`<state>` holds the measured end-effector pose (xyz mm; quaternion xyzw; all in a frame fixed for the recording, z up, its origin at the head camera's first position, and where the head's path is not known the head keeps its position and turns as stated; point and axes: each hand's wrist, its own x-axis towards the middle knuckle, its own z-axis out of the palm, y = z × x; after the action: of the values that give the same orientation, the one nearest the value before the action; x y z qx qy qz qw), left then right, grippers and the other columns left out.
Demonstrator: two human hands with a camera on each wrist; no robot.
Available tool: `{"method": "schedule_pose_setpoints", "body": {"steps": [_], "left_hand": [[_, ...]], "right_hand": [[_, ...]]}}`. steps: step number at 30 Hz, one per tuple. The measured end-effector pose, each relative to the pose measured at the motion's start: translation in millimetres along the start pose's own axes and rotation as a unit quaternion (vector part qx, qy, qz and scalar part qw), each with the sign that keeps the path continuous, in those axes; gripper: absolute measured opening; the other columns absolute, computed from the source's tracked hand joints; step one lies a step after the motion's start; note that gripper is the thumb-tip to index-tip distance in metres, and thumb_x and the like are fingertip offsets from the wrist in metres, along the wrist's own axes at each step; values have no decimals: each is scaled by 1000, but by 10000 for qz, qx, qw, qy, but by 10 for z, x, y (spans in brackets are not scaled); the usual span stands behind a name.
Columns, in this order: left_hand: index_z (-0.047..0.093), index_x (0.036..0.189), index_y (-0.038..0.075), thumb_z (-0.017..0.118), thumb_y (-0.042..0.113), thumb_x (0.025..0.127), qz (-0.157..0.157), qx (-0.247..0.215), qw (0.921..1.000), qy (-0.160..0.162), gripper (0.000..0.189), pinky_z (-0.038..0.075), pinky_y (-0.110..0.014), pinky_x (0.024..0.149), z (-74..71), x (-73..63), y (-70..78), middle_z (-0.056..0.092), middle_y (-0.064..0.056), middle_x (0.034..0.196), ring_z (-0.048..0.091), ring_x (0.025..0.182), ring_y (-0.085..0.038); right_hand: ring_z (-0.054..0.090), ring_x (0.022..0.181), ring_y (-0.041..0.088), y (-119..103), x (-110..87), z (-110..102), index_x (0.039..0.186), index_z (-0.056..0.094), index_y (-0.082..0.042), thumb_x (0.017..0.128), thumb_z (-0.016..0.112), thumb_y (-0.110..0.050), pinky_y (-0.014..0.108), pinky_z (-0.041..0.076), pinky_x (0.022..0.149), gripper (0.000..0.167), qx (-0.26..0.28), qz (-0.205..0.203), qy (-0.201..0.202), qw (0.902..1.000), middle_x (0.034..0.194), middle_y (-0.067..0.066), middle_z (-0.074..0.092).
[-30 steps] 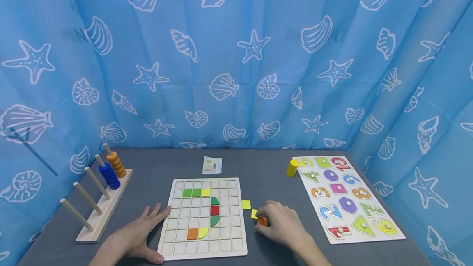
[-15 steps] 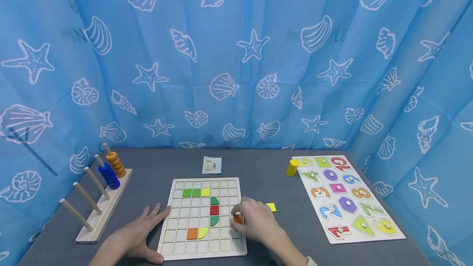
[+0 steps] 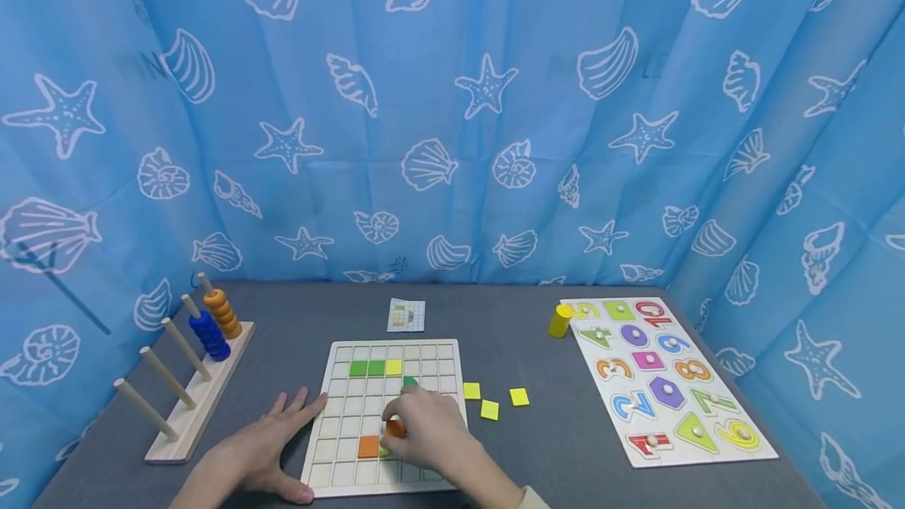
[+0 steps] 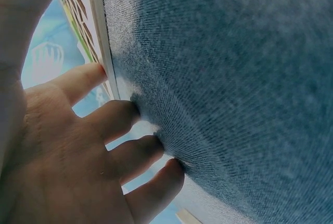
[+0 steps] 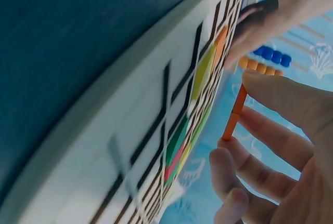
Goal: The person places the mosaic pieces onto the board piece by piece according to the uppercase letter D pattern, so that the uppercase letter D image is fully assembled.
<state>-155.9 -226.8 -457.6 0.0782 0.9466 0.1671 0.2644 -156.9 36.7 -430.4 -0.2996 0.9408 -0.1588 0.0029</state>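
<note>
My right hand (image 3: pixel 431 430) pinches an orange tile (image 3: pixel 396 428) between thumb and fingers, over the lower middle of the white grid board (image 3: pixel 346 474). The right wrist view shows that orange tile nearly edge-on, held above the board. Flat on the board lie an orange square (image 3: pixel 368 446) and, beside it, a yellow rounded tile (image 5: pixel 203 73) partly covered by the hand in the head view. Two green squares (image 3: pixel 358 368) and a yellow square (image 3: pixel 393 368) form a row near the top. Spread along the board's left edge, my left hand (image 3: pixel 261 446) touches it with forefinger and thumb.
Three yellow squares (image 3: pixel 489 410) lie right of the board. A small pattern card (image 3: pixel 406 316) is behind it. At left stands a peg rack (image 3: pixel 201 407) with blue and orange rings; at right, a number puzzle (image 3: pixel 665 383) beside a yellow cylinder (image 3: pixel 560 321).
My right hand has carried the orange tile leftward from the yellow squares to over the board, uncovering those squares. It now hides the red tile. The left hand has stayed put.
</note>
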Motion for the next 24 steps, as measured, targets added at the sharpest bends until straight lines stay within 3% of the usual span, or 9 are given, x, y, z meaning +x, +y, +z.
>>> {"method": "schedule_pose_setpoints", "body": {"steps": [5,14,24], "left_hand": [[29,162,15,93,59,59,137,-47,9999,46,129,28,-86,101,-3,-22,-11,23,-33,165,15,147,-67],[29,162,15,92,59,60,242,-113,9996,87,128,27,-87,101,-11,-40,-25,23,-35,164,15,146,-68],[30,161,15,92,60,58,144,-62,9998,86,129,28,-86,102,-4,-18,-13,24,-33,164,16,147,-67]], "right_hand": [[40,62,-2,-174,85,123,98,82,-24,81,86,-36,18,32,47,21,46,-112,-58,9999,84,-10,69],[39,59,-1,-343,203,314,95,82,-25,80,86,-37,17,31,49,19,-48,-292,-218,9993,75,-12,63],[44,60,0,-377,233,299,96,82,-27,80,86,-38,18,33,48,19,-213,-226,-190,9993,80,-11,65]]}}
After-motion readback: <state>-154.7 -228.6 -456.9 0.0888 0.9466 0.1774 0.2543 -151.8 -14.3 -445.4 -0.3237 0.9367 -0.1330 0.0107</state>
